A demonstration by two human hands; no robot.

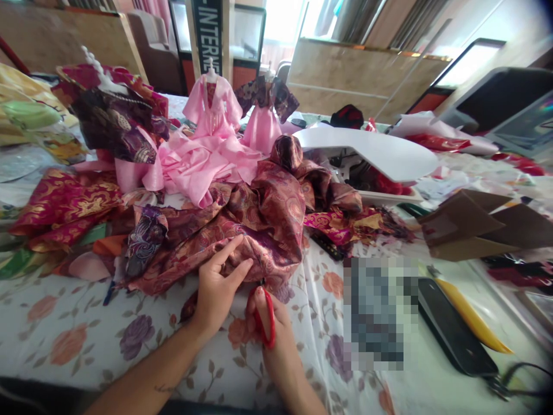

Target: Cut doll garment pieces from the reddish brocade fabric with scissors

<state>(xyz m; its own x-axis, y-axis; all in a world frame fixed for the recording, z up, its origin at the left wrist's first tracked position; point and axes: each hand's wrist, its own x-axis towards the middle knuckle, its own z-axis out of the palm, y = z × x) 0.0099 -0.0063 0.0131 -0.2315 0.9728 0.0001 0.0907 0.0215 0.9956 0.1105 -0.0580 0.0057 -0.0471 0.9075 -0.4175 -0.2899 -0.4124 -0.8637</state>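
A large piece of copper-pink brocade fabric (276, 199) lies bunched on the table in front of me. My left hand (218, 285) rests on its near edge, with the fingers stretched and the thumb apart. My right hand (270, 325) holds scissors (270, 323) by their red handles, thumb through a loop. The scissors point away from me at the fabric's near edge; their blades are mostly hidden, so whether they are apart cannot be seen. A dark purple patterned scrap (147, 236) lies left of my left hand.
Behind the brocade are pink satin (194, 158) and small dressed forms, one in a pink gown (212, 109). At right are a white box (375, 155), a brown cardboard box (470, 225), a black phone-like object (455, 325) and a yellow object (473, 314). A flowered tablecloth (95, 328) covers the table.
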